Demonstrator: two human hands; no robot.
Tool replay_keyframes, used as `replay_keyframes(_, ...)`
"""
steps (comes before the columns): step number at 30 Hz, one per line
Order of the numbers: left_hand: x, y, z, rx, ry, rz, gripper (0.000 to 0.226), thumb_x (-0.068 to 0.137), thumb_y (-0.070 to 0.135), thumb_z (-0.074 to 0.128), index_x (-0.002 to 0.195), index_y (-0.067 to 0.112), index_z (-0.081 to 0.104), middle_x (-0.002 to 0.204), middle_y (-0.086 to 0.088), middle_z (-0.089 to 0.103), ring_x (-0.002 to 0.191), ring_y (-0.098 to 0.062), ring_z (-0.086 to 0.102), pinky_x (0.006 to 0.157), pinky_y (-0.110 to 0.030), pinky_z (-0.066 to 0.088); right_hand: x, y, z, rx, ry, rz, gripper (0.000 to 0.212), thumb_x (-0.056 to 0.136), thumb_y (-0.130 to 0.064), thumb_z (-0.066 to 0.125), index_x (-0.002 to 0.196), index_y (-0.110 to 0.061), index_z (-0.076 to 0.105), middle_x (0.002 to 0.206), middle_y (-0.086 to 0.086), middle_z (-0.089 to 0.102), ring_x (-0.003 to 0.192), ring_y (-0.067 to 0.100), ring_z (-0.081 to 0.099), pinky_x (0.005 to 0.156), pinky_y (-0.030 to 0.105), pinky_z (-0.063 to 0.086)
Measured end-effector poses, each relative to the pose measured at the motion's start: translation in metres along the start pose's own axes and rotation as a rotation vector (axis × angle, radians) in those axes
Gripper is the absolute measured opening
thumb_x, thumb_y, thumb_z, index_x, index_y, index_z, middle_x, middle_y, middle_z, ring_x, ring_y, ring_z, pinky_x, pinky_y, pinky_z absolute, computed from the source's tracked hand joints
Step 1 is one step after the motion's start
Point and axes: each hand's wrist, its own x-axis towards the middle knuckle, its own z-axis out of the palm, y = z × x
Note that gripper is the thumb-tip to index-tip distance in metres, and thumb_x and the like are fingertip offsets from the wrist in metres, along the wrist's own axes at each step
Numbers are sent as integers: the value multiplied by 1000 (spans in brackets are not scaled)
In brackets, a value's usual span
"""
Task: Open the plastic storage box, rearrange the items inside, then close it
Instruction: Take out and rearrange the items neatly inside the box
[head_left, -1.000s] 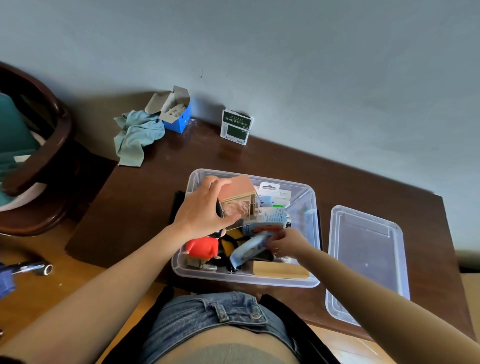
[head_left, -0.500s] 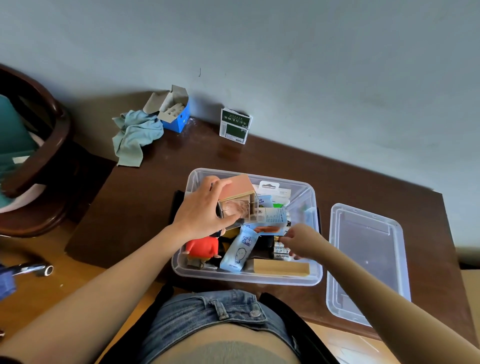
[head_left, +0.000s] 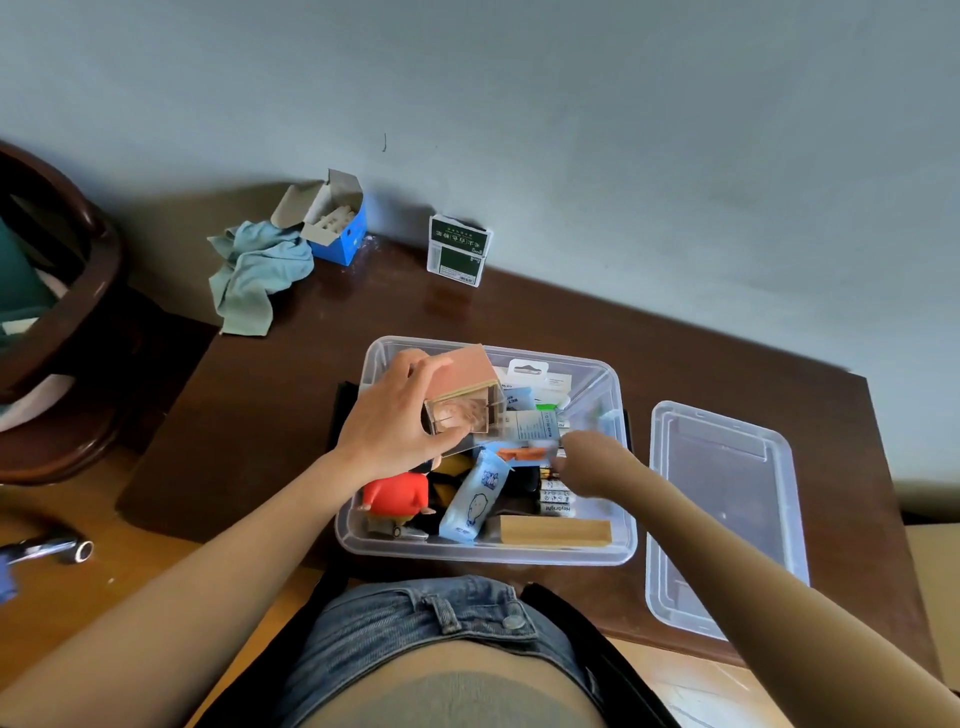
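Two hands (head_left: 397, 426) (head_left: 587, 462), one box (head_left: 621, 540)

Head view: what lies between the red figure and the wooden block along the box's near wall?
In the head view, a light blue tissue packet leans between the red toy figure and the rectangular wooden block, inside the clear plastic storage box.
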Motion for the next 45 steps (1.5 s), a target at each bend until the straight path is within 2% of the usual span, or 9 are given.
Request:
replay_keyframes(3, 0, -1, 1, 70, -28, 26, 78, 74, 66, 59, 136, 22, 37, 126, -1, 43, 101, -16, 54, 57, -26, 49, -13, -23, -11, -194, 76, -72, 25, 94, -34, 51, 96, -12, 62, 92, 3, 65, 77, 17, 58, 68, 28, 49)
replay_keyframes(8, 2, -3, 4, 61, -59, -44, 85, 70, 76, 52, 137, 28, 34, 131, 2, 42, 108, -15, 52, 69, -28, 50, -25, -76, -2, 59, -80, -539, 20, 94, -29, 55, 103, -19, 71, 102, -2, 72, 89, 14, 66, 81, 30, 52)
replay_keyframes(17, 7, -9, -2, 125, -198, -23, 83, 73, 75, 49, 139, 31, 26, 135, 0, 40, 110, -19, 53, 72, -27, 39, 7, -86, 35, -165, -297, -601, 37, 98, -21, 45, 135, -20, 51, 137, 4, 52, 124, 23, 44, 103, 40, 38)
replay_keyframes(23, 0, -6, -19, 60, -315, 49, 85, 79, 58, 64, 146, 32, 18, 151, -2, 21, 137, -22, 26, 107, -39, 31, 15, -96, 48, -14, -32, -481, 43, 89, -50, 55, 111, -15, 64, 108, 5, 66, 99, 24, 60, 76, 31, 45)
replay_keyframes(29, -36, -13, -43, 43, -272, 168, 80, 69, 66, 69, 135, 29, 43, 146, 2, 27, 134, -17, 25, 109, -30, 18, 14, -91, 58, -16, 24, -526, 47, 95, -50, 43, 79, -9, 59, 75, 9, 60, 74, 27, 56, 58, 30, 33)
replay_keyframes(33, -46, -22, -39, 203, -390, 195, 95, 67, 73, 62, 146, 36, 24, 149, 3, 22, 140, -18, 15, 113, -26, -4, 6, -86, 57, 120, 80, -559, 42, 95, -48, 46, 62, -22, 47, 57, -6, 47, 58, 18, 43, 47, 27, 26)
replay_keyframes(37, -43, -25, -41, 194, -406, 201, 90, 71, 68, 61, 146, 37, 23, 146, 4, 30, 137, -17, 23, 116, -30, 4, 6, -82, 54, 196, 57, -557, 38, 97, -38, 47, 84, -6, 63, 75, 7, 62, 66, 21, 51, 57, 32, 34)
replay_keyframes(41, -27, -30, -54, -17, -360, 93, 70, 77, 36, 71, 139, 35, 39, 126, 14, 52, 118, -5, 45, 110, -34, 30, 13, -86, 49, 61, -37, -549, 21, 94, -25, 49, 93, -9, 64, 95, 8, 66, 87, 25, 58, 72, 37, 49)
replay_keyframes(45, -12, -31, -59, 184, -538, 127, 65, 78, 46, 65, 136, 35, 38, 135, 11, 44, 128, -11, 39, 113, -38, 14, 26, -100, 49, -28, -63, -439, 29, 91, -32, 55, 87, -4, 62, 89, 12, 65, 74, 27, 53, 58, 31, 38)
